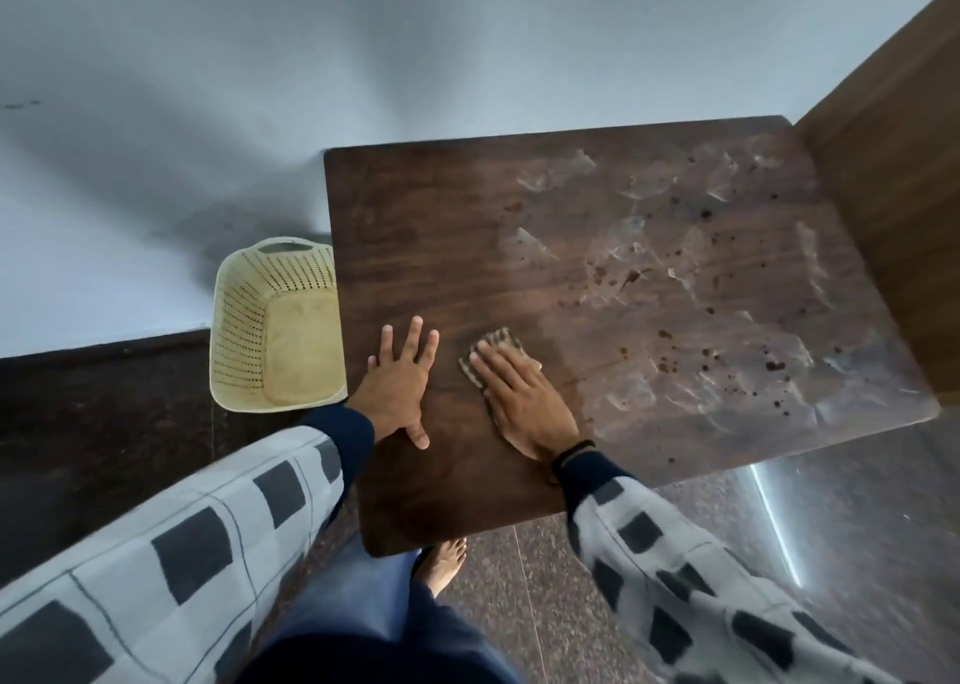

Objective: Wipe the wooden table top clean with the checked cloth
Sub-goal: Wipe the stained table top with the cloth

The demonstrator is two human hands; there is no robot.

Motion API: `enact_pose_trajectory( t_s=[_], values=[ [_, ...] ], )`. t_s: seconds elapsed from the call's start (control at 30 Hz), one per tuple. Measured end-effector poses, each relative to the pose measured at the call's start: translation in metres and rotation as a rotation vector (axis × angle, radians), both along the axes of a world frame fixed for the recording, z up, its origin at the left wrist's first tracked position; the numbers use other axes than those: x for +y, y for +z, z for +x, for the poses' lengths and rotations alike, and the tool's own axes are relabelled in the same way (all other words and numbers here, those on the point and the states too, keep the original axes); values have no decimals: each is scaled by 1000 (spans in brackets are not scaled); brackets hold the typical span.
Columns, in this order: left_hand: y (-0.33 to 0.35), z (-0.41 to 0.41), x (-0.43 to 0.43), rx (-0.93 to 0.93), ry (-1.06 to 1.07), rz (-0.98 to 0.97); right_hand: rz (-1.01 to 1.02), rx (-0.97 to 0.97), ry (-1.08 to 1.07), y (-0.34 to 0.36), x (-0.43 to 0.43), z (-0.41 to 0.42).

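One checked cloth (497, 341) (brown, pale stripes)

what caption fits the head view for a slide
Right hand presses checked cloth on smeared, spotted wooden table; left hand rests flat.

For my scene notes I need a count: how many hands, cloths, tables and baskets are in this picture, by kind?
Hands: 2 (left hand, right hand)
Checked cloth: 1
Wooden table: 1
Basket: 1
Total: 5
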State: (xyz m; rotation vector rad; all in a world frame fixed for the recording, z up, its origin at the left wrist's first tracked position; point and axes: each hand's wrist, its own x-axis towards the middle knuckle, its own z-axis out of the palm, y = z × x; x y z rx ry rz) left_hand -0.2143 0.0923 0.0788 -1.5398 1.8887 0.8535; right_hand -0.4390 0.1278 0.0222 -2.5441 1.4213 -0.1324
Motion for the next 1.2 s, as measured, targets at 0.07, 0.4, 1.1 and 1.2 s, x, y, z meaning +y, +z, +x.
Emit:
enact_pose_trajectory(
  t_s=[0.07,0.4,1.1,1.2],
  values=[
    [1,2,-3,-6,10,-7,-25,11,169,2,-25,-16],
    [3,1,-9,-15,21,2,66,-27,-94,-4,-62,5],
    [14,21,-155,-17,49,-7,63,-25,-129,-2,-59,8],
    [10,21,-156,-3,33,-25,62,-12,-153,-4,-58,8]
  ],
)
